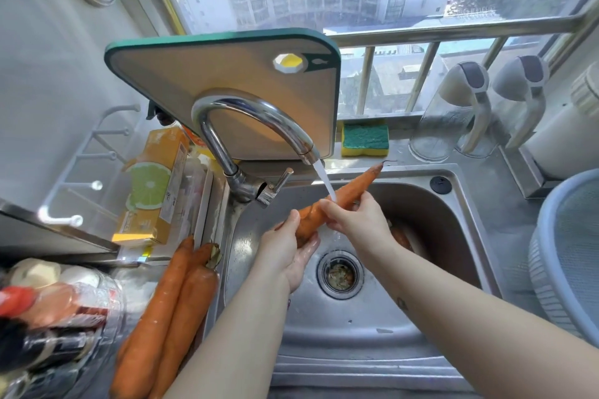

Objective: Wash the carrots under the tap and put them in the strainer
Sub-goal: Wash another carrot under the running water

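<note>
Both hands grip one carrot over the sink. The left hand cups its thick end from below, thumb curled over the top. The right hand wraps its fingers round the middle. The carrot slants up and away to the right. Its thin tip pokes past the sink's far rim, near the sponge. Water from the tap falls onto the carrot just above the right hand's fingers.

The basin below the hands is open, with the drain between the forearms. Another carrot lies on the sink floor, partly hidden under the right wrist.

The strainer stands on the counter right of the sink, at the frame's edge, with a strip of bare counter between it and the rim. Two more carrots lie side by side on the left counter, close against the sink's edge.

The tap's arch and its lever crowd the far left corner. A cutting board leans behind the tap. Two jugs stand at the far right by the window.
</note>
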Demonstrator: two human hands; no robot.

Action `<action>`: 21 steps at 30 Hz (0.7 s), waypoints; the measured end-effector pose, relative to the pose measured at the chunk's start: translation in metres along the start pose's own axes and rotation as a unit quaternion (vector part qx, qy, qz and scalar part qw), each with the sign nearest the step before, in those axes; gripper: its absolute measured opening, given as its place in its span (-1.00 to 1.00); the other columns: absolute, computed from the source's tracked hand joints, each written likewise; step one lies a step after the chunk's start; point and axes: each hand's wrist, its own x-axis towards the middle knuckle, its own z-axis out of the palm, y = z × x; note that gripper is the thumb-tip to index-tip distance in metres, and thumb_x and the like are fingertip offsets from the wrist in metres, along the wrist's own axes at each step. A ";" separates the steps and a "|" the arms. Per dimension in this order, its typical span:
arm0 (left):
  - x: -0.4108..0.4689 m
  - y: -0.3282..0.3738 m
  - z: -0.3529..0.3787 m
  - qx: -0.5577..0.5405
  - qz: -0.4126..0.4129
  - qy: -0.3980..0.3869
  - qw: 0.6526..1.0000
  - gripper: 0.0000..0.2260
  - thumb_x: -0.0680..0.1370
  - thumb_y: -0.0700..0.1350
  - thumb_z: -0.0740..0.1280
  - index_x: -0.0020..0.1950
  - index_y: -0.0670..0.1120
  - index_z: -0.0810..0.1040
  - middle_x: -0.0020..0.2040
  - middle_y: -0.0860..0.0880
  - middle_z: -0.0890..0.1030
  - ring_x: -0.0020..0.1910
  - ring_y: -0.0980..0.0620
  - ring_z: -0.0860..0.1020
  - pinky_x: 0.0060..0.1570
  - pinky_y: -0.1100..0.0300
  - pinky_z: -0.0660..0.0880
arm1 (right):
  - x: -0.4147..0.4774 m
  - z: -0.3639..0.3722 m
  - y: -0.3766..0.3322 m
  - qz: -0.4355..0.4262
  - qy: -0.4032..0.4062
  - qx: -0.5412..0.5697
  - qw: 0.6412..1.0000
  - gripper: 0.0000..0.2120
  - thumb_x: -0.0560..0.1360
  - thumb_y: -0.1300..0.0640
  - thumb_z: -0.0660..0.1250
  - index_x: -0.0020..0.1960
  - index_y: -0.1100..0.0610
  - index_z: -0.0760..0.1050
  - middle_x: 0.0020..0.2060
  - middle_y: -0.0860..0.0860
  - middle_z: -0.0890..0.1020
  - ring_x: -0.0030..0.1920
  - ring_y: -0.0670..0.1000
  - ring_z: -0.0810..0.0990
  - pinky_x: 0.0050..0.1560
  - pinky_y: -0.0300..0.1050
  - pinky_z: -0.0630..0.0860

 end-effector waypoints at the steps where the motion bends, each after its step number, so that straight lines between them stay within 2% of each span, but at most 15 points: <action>1: 0.000 -0.001 0.002 0.004 0.003 -0.002 1.000 -0.78 0.61 -0.17 0.25 0.17 -0.29 0.46 0.00 -0.21 0.57 -0.09 -0.03 0.56 0.04 0.08 0.48 | 0.000 -0.002 -0.001 0.005 0.007 -0.008 1.000 -0.65 0.42 0.18 0.47 0.12 0.26 0.44 -0.05 0.14 0.64 -0.06 0.06 0.68 -0.01 -0.06 0.62; 4: 0.001 -0.001 0.006 0.013 0.008 0.001 1.000 -0.81 0.61 -0.18 0.24 0.15 -0.27 0.45 0.00 -0.18 0.55 -0.07 -0.04 0.54 0.06 0.05 0.48 | 0.001 -0.016 -0.004 0.039 -0.047 0.047 0.997 -0.71 0.49 0.24 0.39 0.15 0.34 0.45 -0.04 0.20 0.64 -0.04 0.09 0.68 -0.05 -0.12 0.63; 7: 0.005 0.001 0.009 0.027 -0.005 -0.003 1.000 -0.70 0.64 -0.14 0.20 0.27 -0.31 0.41 0.19 -0.25 0.51 0.07 -0.13 0.53 0.06 0.02 0.49 | 0.002 -0.036 -0.011 0.083 -0.106 0.050 0.990 -0.86 0.60 0.22 0.23 0.08 0.29 0.48 -0.09 0.20 0.64 -0.11 0.08 0.68 -0.09 -0.15 0.63; 10: 0.007 0.005 0.011 0.038 -0.015 -0.009 0.999 -0.67 0.65 -0.13 0.17 0.33 -0.32 0.34 0.24 -0.28 0.45 0.08 -0.17 0.49 0.09 -0.01 0.48 | -0.003 -0.056 -0.026 0.122 -0.115 -0.065 0.984 -0.82 0.62 0.23 0.17 0.06 0.29 0.52 -0.14 0.17 0.65 -0.18 0.07 0.66 -0.11 -0.13 0.63; 12: 0.009 0.009 0.012 0.058 -0.016 -0.019 0.998 -0.67 0.65 -0.12 0.17 0.33 -0.30 0.34 0.26 -0.29 0.44 0.08 -0.16 0.49 0.07 0.00 0.49 | -0.007 -0.066 -0.036 0.051 -0.090 -0.226 0.969 -0.84 0.59 0.22 0.23 -0.03 0.23 0.58 -0.25 0.09 0.68 -0.27 0.02 0.66 -0.16 -0.11 0.64; 13: 0.010 0.010 0.013 0.075 -0.014 -0.028 0.997 -0.66 0.65 -0.10 0.17 0.33 -0.29 0.34 0.28 -0.29 0.44 0.10 -0.16 0.50 0.05 0.02 0.51 | -0.009 -0.069 -0.041 -0.029 -0.067 -0.332 0.940 -0.87 0.55 0.18 0.28 -0.09 0.16 0.60 -0.29 0.02 0.68 -0.27 0.00 0.65 -0.15 -0.08 0.63; 14: 0.011 0.011 0.014 0.095 -0.013 -0.039 0.995 -0.66 0.64 -0.09 0.18 0.34 -0.27 0.34 0.28 -0.27 0.44 0.12 -0.16 0.51 0.02 0.04 0.52 | -0.010 -0.070 -0.046 -0.115 -0.047 -0.445 0.887 -0.92 0.51 0.11 0.33 -0.08 0.08 0.60 -0.26 -0.05 0.68 -0.21 -0.02 0.65 -0.09 -0.07 0.59; 15: 0.012 0.012 0.015 0.116 -0.012 -0.050 0.992 -0.65 0.64 -0.06 0.19 0.34 -0.24 0.34 0.27 -0.27 0.46 0.11 -0.15 0.53 -0.05 0.06 0.55 | -0.012 -0.069 -0.050 -0.186 -0.038 -0.549 0.814 -0.85 0.48 0.02 0.35 0.02 0.02 0.58 -0.16 -0.08 0.66 -0.10 -0.01 0.62 -0.01 -0.07 0.54; 16: 0.014 0.013 0.016 0.139 -0.009 -0.061 0.988 -0.63 0.63 -0.04 0.19 0.36 -0.21 0.34 0.22 -0.26 0.49 0.04 -0.13 0.57 -0.13 0.09 0.57 | -0.012 -0.068 -0.051 -0.228 -0.039 -0.628 0.743 -0.70 0.46 -0.09 0.35 0.14 -0.02 0.52 -0.03 -0.08 0.62 0.04 0.01 0.57 0.08 -0.05 0.48; 17: 0.015 0.013 0.017 0.164 -0.002 -0.067 0.984 -0.62 0.63 -0.01 0.19 0.38 -0.18 0.33 0.13 -0.24 0.53 -0.07 -0.09 0.59 -0.20 0.11 0.59 | -0.010 -0.067 -0.049 -0.246 -0.050 -0.677 0.691 -0.57 0.44 -0.18 0.33 0.25 -0.04 0.45 0.08 -0.06 0.56 0.13 0.03 0.50 0.16 -0.03 0.42; 18: 0.017 0.013 0.018 0.188 0.007 -0.069 0.980 -0.60 0.63 0.01 0.19 0.41 -0.15 0.29 0.04 -0.21 0.54 -0.18 -0.05 0.59 -0.24 0.13 0.60 | -0.008 -0.066 -0.048 -0.249 -0.060 -0.707 0.659 -0.48 0.43 -0.23 0.31 0.32 -0.04 0.38 0.15 -0.03 0.50 0.19 0.05 0.44 0.21 -0.02 0.37; 19: 0.018 0.013 0.019 0.207 0.015 -0.067 0.976 -0.57 0.63 0.02 0.19 0.44 -0.13 0.25 -0.02 -0.19 0.53 -0.25 -0.03 0.58 -0.27 0.13 0.61 | -0.007 -0.065 -0.046 -0.250 -0.065 -0.720 0.644 -0.44 0.44 -0.25 0.29 0.35 -0.03 0.34 0.18 -0.01 0.46 0.22 0.06 0.40 0.25 -0.01 0.33; 21: 0.023 0.012 0.020 0.233 0.024 -0.058 0.970 -0.51 0.63 0.05 0.18 0.48 -0.13 0.16 -0.07 -0.18 0.52 -0.31 -0.02 0.57 -0.34 0.14 0.62 | -0.005 -0.066 -0.042 -0.262 -0.055 -0.730 0.629 -0.44 0.45 -0.24 0.28 0.36 -0.01 0.31 0.21 0.03 0.41 0.24 0.09 0.35 0.26 0.00 0.29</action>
